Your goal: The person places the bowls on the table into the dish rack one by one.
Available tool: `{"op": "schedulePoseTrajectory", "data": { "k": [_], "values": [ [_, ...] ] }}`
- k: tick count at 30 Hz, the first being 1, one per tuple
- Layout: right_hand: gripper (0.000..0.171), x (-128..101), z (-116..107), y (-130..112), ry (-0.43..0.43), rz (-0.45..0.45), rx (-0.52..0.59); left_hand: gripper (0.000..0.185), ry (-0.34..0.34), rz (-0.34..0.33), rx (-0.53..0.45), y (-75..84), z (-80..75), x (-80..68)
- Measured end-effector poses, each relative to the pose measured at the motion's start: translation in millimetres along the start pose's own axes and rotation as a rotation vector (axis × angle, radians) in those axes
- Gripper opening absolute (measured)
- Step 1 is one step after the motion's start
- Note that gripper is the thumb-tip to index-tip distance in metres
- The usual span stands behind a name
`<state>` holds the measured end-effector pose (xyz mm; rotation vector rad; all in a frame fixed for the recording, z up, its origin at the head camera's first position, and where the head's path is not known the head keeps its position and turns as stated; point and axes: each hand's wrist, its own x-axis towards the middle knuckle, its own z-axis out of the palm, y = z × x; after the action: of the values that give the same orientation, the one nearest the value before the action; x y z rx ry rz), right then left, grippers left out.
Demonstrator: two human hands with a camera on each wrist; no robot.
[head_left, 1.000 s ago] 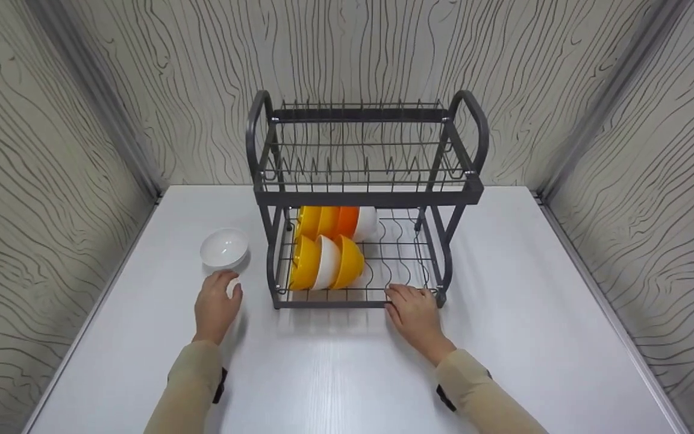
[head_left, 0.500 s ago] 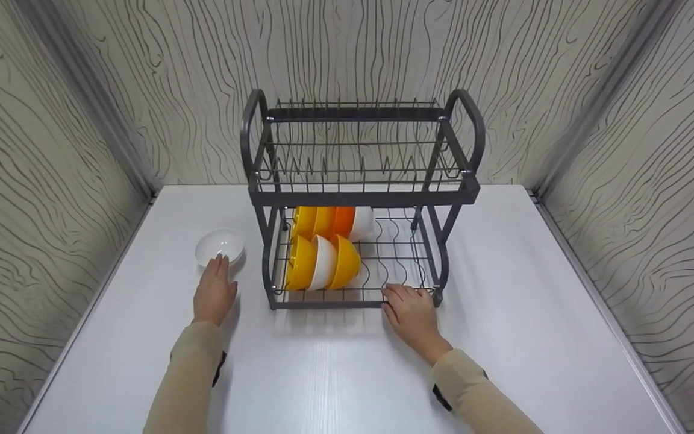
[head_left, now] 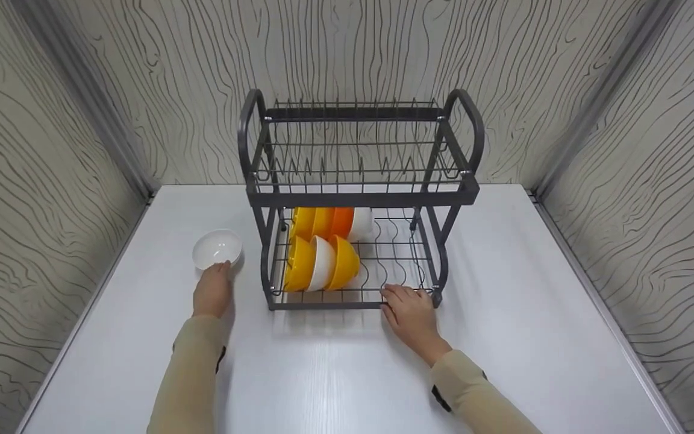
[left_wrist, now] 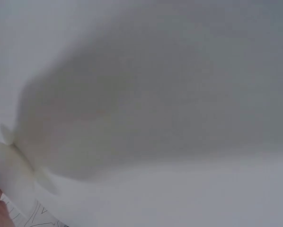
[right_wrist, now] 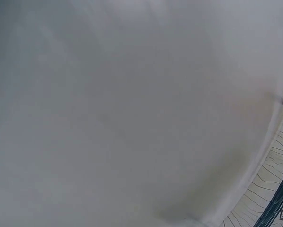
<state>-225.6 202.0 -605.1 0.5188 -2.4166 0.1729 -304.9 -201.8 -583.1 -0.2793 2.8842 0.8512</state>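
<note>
A person's two hands rest on a white table [head_left: 335, 374] in front of a dark grey two-tier dish rack [head_left: 359, 193]. The left hand [head_left: 212, 289] lies palm down with its fingers stretched forward, the fingertips now touching the near rim of a small white bowl [head_left: 217, 248] that sits upright on the table just left of the rack. A second ago this hand lay a little short of the bowl; it has since slid forward to meet it. Whether the fingers curl over the rim cannot be told. The right hand [head_left: 410, 313] has stayed where it was, fingers relaxed and resting against the rack's lower front rail near its right corner, gripping nothing. The bowl has not moved. Yellow, orange and white bowls [head_left: 323, 262] stand on edge in the rack's lower tier. Both wrist views show only blurred white table surface.
</note>
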Motion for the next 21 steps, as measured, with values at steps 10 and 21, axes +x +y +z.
{"op": "schedulePoseTrajectory", "data": {
  "k": [10, 21],
  "values": [
    [0.026, 0, 3, 2, 0.038, -0.023, 0.010, 0.036, 0.098, 0.104, 0.110, -2.5, 5.6, -4.7],
    [0.026, -1, 3, 2, 0.026, -0.016, 0.008, 0.031, 0.178, 0.084, 0.074, -6.7, 8.8, -9.6]
  ]
}}
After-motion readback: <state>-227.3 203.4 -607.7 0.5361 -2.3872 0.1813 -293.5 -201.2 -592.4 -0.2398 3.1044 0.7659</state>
